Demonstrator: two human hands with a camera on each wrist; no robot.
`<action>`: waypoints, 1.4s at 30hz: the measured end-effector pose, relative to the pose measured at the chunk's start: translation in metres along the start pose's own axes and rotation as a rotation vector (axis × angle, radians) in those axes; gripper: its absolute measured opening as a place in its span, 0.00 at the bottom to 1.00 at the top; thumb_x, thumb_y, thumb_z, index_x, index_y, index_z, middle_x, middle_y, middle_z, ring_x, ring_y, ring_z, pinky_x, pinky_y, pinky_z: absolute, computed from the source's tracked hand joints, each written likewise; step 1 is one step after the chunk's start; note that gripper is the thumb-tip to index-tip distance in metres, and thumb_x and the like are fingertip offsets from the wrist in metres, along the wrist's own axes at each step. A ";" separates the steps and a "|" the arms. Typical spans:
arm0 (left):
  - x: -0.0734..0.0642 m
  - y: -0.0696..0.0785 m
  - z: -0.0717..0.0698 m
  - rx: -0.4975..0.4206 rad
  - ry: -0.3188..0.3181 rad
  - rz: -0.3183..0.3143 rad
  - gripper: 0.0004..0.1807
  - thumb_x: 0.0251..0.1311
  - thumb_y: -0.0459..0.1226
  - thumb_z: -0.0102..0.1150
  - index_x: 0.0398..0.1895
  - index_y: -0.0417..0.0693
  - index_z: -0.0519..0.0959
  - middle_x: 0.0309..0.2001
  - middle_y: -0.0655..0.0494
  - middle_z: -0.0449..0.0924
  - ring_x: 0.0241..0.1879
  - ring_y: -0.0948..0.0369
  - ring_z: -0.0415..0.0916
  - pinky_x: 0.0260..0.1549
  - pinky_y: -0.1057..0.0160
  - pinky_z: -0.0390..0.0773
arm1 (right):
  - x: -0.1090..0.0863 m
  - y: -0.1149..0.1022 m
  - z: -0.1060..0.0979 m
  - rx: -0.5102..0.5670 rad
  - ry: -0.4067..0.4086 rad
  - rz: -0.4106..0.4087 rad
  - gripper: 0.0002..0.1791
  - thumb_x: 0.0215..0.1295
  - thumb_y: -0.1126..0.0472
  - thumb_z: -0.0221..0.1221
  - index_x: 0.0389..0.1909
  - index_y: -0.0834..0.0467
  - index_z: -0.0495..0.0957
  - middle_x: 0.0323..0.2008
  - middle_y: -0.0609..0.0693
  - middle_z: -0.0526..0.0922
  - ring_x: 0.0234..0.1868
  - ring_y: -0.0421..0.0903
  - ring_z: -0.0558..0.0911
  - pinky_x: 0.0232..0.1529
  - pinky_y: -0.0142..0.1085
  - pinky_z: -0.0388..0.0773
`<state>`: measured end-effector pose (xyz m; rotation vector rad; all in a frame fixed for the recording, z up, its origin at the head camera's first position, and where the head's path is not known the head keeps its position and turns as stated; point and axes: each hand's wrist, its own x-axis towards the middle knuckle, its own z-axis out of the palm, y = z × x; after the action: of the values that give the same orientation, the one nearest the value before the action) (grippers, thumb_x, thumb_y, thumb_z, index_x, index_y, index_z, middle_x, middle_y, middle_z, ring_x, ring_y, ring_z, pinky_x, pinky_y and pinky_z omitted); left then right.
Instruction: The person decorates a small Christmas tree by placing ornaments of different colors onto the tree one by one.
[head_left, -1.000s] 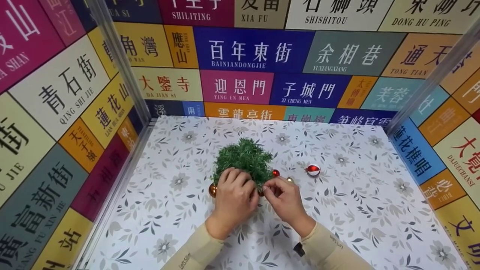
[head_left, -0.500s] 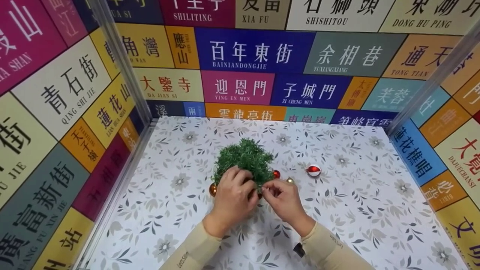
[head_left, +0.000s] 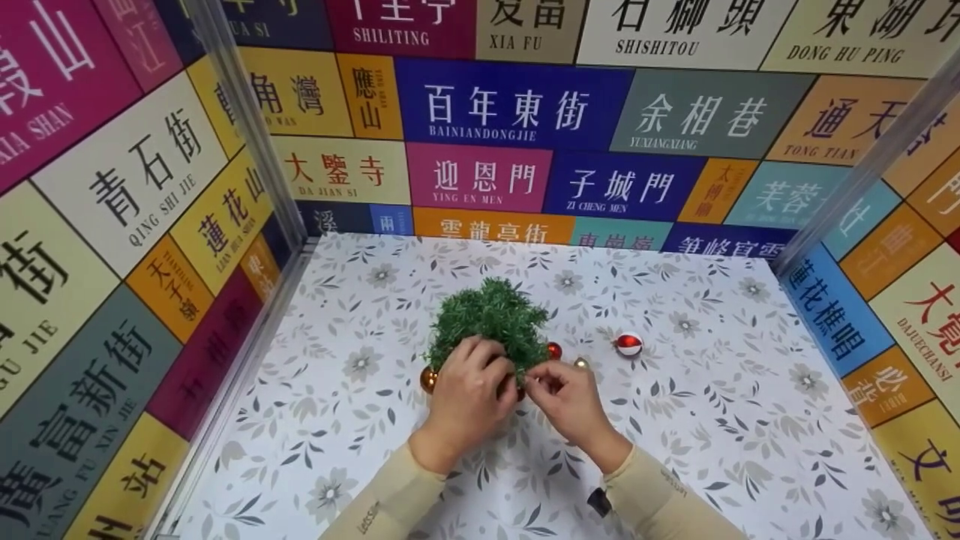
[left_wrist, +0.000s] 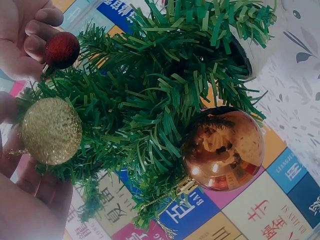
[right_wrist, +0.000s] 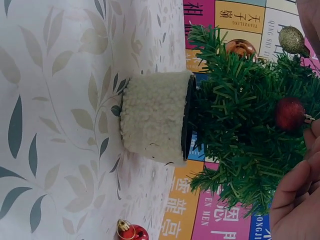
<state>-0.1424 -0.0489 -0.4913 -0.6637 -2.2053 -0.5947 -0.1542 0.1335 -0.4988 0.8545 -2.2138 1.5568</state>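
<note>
A small artificial Christmas tree point(head_left: 491, 315) stands in a fleecy white pot point(right_wrist: 155, 117). My left hand point(head_left: 469, 397) curls over the tree's near side and grips its branches. Beside those fingers hangs a gold glitter bauble point(left_wrist: 52, 131). On the tree's left, a shiny copper bauble point(left_wrist: 222, 148) hangs lower down, nearer the pot. My right hand point(head_left: 574, 405) is at the near right of the tree, thumb and forefinger pinched together. They hold a dark red glitter bauble point(right_wrist: 290, 114) by its gold cap, against the green needles.
Right of the tree lie a shiny red bauble point(head_left: 553, 350) and a small gold one point(head_left: 581, 362). Farther right is a red-and-white bauble point(head_left: 628, 344). A flower-patterned white cloth point(head_left: 360, 420) covers the table, with sign-covered walls point(head_left: 517, 101) behind and at both sides.
The head view has shifted slightly. Both hands stay at the tree in nearly the same pose, with only small finger movement.
</note>
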 end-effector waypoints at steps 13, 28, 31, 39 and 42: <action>0.001 0.001 0.003 -0.023 0.035 0.003 0.03 0.49 0.32 0.62 0.28 0.48 0.82 0.38 0.54 0.79 0.41 0.53 0.75 0.45 0.58 0.77 | -0.002 0.003 0.003 -0.005 0.004 -0.022 0.10 0.54 0.81 0.63 0.29 0.63 0.84 0.18 0.50 0.77 0.16 0.41 0.71 0.17 0.33 0.70; 0.002 0.001 0.001 -0.020 0.045 0.001 0.05 0.50 0.31 0.61 0.31 0.47 0.83 0.37 0.53 0.80 0.41 0.54 0.76 0.46 0.58 0.78 | 0.000 0.001 0.005 -0.025 0.102 -0.012 0.08 0.57 0.78 0.64 0.27 0.62 0.83 0.18 0.49 0.78 0.16 0.41 0.73 0.17 0.30 0.69; 0.002 0.001 0.001 -0.026 0.048 0.003 0.05 0.50 0.31 0.61 0.31 0.47 0.83 0.37 0.53 0.80 0.41 0.53 0.76 0.45 0.58 0.78 | 0.000 0.001 0.007 -0.013 0.108 0.001 0.09 0.58 0.78 0.63 0.26 0.62 0.82 0.18 0.49 0.78 0.16 0.42 0.73 0.17 0.30 0.69; 0.002 0.001 0.002 -0.020 0.057 0.004 0.05 0.49 0.31 0.60 0.30 0.47 0.83 0.37 0.54 0.79 0.40 0.54 0.75 0.43 0.59 0.78 | -0.002 0.002 0.007 -0.058 0.068 0.004 0.11 0.56 0.80 0.62 0.26 0.60 0.83 0.18 0.48 0.79 0.16 0.42 0.73 0.18 0.29 0.69; 0.002 0.001 0.002 -0.017 0.055 0.009 0.05 0.48 0.30 0.61 0.29 0.47 0.82 0.37 0.54 0.79 0.39 0.54 0.75 0.43 0.58 0.78 | -0.005 0.003 0.007 -0.091 0.028 0.001 0.12 0.55 0.79 0.63 0.26 0.59 0.83 0.18 0.48 0.79 0.17 0.40 0.73 0.18 0.29 0.70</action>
<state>-0.1438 -0.0466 -0.4910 -0.6580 -2.1471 -0.6213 -0.1518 0.1291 -0.5063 0.8004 -2.2460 1.4472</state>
